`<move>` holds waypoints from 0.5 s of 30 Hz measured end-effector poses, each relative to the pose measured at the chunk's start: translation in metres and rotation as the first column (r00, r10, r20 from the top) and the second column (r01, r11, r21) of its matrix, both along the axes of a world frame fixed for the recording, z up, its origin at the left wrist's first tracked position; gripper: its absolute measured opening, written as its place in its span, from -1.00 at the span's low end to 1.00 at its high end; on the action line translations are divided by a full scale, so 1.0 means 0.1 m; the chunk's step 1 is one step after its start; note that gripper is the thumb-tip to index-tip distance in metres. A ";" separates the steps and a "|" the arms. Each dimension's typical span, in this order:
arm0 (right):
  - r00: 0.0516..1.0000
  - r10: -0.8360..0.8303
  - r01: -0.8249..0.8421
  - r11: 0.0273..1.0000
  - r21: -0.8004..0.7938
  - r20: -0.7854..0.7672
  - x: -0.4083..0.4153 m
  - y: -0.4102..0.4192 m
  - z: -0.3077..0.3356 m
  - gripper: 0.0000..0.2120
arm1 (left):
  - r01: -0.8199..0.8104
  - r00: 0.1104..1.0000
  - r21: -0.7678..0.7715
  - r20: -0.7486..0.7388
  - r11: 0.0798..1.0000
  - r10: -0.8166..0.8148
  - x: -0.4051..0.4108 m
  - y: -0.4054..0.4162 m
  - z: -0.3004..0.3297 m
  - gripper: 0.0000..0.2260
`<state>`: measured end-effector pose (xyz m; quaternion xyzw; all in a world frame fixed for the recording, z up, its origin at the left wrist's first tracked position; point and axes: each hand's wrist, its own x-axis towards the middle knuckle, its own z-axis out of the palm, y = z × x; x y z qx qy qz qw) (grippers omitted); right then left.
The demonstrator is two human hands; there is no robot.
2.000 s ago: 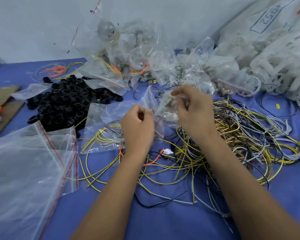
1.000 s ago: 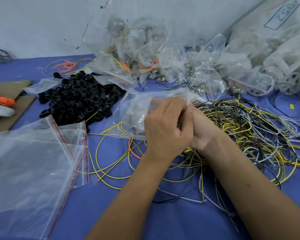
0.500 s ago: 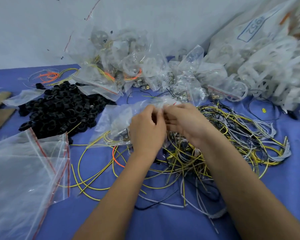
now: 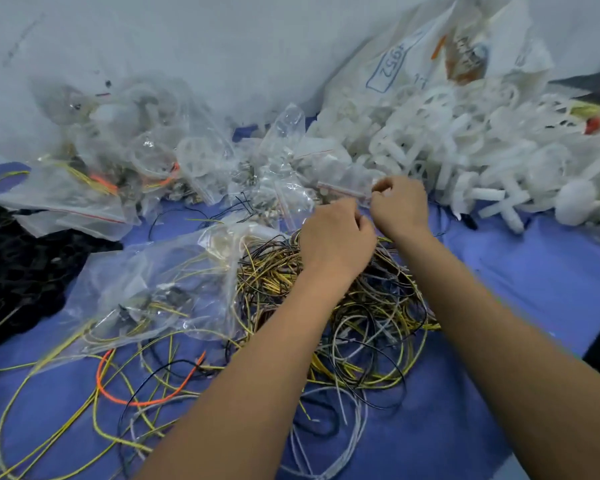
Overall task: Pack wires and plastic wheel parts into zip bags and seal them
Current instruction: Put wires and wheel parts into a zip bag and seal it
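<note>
- Since half a second ago our hands have travelled from mid-frame, over the partly filled clear zip bag (image 4: pixel 146 289), up toward the upper middle of the frame, and that bag now lies released at centre left.
- Our right hand (image 4: pixel 400 206) has its fingers curled, pinching the right end of a small clear zip bag with a red seal strip (image 4: pixel 342 190); our left hand (image 4: pixel 336 237) is curled just below that strip, but we cannot tell whether it actually grips the bag.
- The seal strip's long axis runs left to right across the frame, lying just above the left hand and left of the right-hand pinch, so we judge the left hand is nearer for a closing slide.
- Beneath both wrists sits the tangled heap of yellow, black and white wires (image 4: pixel 343 306).
- Loose white plastic wheel parts (image 4: pixel 465 161) are piled at upper right; black rubber rings (image 4: pixel 18 268) at far left.
</note>
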<state>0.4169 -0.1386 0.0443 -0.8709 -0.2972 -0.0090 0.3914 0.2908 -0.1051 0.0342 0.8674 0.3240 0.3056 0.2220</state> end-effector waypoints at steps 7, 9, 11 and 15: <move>0.936 -0.041 0.099 0.984 0.149 -0.349 0.35 0.15 -0.22 -0.71 | 0.009 0.998 -0.037 -0.057 0.999 -0.011 0.31 -0.08 0.01 -0.84; 0.928 -0.046 0.100 0.987 0.129 -0.369 0.36 0.13 -0.25 -0.90 | 0.018 0.997 -0.046 -0.067 0.999 -0.022 0.30 -0.10 0.00 -0.85; 0.901 -0.050 0.139 0.974 0.177 -0.430 0.34 0.12 -0.24 -0.72 | 0.012 0.997 -0.048 -0.077 0.999 -0.016 0.26 -0.10 0.00 -0.86; 0.897 -0.174 0.305 0.909 0.284 -0.407 0.18 0.09 -0.19 -0.71 | -0.037 0.999 0.038 -0.029 0.999 0.039 0.09 -0.07 0.09 -0.83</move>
